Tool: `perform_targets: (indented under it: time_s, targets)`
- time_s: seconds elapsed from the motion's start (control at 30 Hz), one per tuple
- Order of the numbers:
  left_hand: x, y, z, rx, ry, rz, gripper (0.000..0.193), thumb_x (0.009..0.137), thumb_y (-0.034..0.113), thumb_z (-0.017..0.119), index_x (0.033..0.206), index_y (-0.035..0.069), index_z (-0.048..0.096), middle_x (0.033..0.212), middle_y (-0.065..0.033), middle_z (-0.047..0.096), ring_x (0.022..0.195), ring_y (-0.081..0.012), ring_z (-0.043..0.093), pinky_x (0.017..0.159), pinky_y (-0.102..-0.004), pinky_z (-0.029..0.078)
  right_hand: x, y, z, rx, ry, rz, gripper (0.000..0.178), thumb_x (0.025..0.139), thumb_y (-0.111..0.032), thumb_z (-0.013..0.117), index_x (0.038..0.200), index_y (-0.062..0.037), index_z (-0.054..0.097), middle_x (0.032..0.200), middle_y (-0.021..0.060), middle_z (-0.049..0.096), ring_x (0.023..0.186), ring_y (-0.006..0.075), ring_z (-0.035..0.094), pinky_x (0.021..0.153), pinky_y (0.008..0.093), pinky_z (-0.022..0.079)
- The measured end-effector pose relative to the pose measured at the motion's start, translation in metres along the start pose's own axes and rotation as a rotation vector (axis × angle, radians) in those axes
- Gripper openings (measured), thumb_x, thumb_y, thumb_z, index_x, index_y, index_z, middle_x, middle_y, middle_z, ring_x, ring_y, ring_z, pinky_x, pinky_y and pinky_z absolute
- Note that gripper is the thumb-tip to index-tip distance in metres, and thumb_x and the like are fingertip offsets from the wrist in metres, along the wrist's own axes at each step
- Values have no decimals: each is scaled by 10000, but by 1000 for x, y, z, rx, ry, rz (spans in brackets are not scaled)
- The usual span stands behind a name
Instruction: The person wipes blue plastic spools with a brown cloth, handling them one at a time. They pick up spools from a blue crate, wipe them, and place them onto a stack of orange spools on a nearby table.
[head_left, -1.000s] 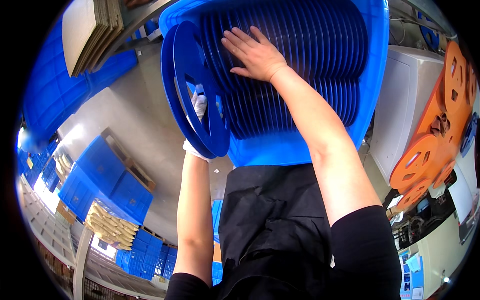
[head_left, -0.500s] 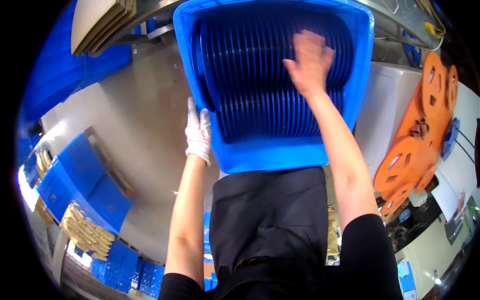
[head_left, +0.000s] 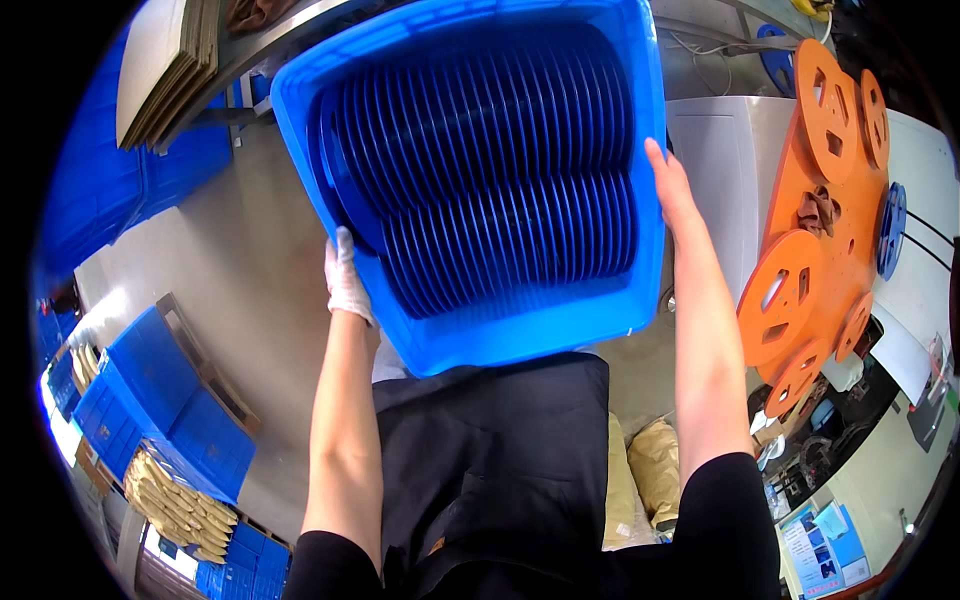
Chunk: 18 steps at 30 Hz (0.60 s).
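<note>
A blue plastic bin (head_left: 520,343) is held in front of my body, tilted a little in view. Two rows of thin dark blue discs (head_left: 505,235), standing on edge and closely packed, fill most of it. My left hand (head_left: 346,280), in a whitish glove, grips the bin's left side with the thumb at the rim. On the opposite side my bare right hand (head_left: 672,187) holds the right wall, its fingers partly hidden behind the bin.
To the right stands an orange machine panel with round reels (head_left: 785,300), beside a pale cabinet (head_left: 715,180). Flat cardboard (head_left: 165,75) lies on a metal-edged table at upper left. Blue crates (head_left: 180,385) stand at left, and brown sacks (head_left: 655,465) lie low on the right.
My right hand has moved from over the discs to the bin's right side. The bin now appears further left and more tilted. My left hand has stayed on the left side.
</note>
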<state>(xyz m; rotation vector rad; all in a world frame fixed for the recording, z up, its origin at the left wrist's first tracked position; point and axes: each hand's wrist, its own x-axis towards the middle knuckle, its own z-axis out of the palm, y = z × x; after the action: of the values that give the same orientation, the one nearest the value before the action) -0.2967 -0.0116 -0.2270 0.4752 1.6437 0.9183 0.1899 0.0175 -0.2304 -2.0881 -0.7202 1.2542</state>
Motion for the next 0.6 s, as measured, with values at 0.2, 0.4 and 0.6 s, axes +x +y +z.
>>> perform_targets:
  time_s: [0.2,0.4,0.6]
  targets:
    - [-54,-45,-30,198,21,-139,745,885,556,558,1406,63,361,1322,-118,513,1193,-263,493,1018,-380,385,-64,55,10,-348,148,-141,596,926,-380,565,1365,0,431,1285,195,550,1210,306,511,1015,374,389]
    - [-99,-61,-49,235,203,-320,681,971,425,446,1499,82,187,1413,-195,441,1276,-310,451,1049,-374,353,-130,60,50,-865,381,-483,753,856,-189,647,1479,-65,243,1512,216,255,1379,424,260,1120,503,235]
    - [-131,-67,-117,657,177,-265,608,952,377,475,1454,80,304,1344,-243,495,1271,-358,460,1050,-372,373,-246,31,130,-742,97,-538,797,778,-115,685,1467,-75,287,1524,226,217,1390,432,228,1136,496,214]
